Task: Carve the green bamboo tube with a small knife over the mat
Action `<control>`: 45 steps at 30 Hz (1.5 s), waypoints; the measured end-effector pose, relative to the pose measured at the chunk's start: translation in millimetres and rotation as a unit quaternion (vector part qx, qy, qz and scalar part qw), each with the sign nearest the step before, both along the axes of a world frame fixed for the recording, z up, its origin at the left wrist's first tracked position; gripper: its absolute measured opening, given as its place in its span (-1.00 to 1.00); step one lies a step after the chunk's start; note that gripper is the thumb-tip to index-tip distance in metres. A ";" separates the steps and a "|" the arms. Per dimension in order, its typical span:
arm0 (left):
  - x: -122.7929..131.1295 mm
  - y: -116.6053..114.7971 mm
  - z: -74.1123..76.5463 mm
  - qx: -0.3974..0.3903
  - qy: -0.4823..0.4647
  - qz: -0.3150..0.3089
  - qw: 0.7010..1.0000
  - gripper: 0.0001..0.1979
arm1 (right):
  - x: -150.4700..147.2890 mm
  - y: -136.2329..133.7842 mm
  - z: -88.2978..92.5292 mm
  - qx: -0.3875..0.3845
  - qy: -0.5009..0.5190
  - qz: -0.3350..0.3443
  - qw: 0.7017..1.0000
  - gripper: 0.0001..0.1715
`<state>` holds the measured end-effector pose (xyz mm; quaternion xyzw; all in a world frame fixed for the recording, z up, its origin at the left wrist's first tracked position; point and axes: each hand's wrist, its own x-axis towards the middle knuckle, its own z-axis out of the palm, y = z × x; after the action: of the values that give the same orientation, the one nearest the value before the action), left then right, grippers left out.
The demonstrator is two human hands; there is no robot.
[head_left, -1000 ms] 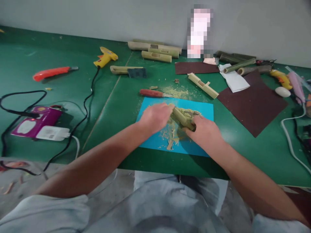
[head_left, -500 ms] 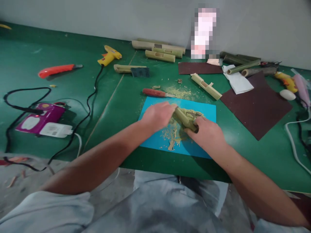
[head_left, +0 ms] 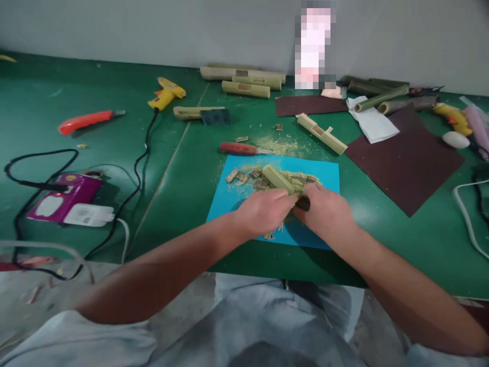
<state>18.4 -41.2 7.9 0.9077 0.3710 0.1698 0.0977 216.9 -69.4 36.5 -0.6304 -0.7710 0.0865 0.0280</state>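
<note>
My right hand [head_left: 328, 210] is closed around the near end of a bamboo tube [head_left: 278, 178], held at a slant over a blue sheet [head_left: 221, 204]. Close beside it, my left hand [head_left: 267, 211] is also closed on the tube, with its fingers bent over the near part. Whether anything thin lies under those fingers is hidden. The pale far end of the tube points up and left. Around it on the sheet lie small bamboo chips [head_left: 241, 177] and sawdust. A dark patch, perhaps the tube's open end, shows between my hands.
Beyond the sheet lie a red-handled tool [head_left: 239, 148] and a notched bamboo piece [head_left: 321, 133]. Dark brown sheets [head_left: 408, 168] are on the right. Several bamboo tubes [head_left: 246, 89] line the wall. To the left are a yellow glue gun [head_left: 166, 94], an orange cutter [head_left: 86, 122] and a purple power strip [head_left: 82, 191].
My left hand has slid from the tube's far end down to the near end, beside my right hand. The far end and the chips left of it are now uncovered. The view has shifted slightly.
</note>
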 end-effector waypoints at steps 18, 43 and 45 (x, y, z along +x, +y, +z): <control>-0.6 4.8 -0.4 0.054 0.027 0.018 0.998 -0.62 | 0.7 -5.9 5.0 0.033 0.001 0.037 0.999 -0.74; -7.3 17.4 -4.3 0.068 0.003 0.021 0.997 -0.61 | 0.4 -6.0 3.6 0.052 -0.023 0.037 0.998 -0.73; -7.7 15.2 -4.2 0.061 0.000 0.005 0.998 -0.62 | 0.7 -6.4 3.5 0.054 -0.019 0.034 0.998 -0.73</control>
<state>10.7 -26.0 3.7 0.9100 0.3646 0.1929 0.0416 217.5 -75.8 40.0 -0.6025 -0.7962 0.0340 0.0440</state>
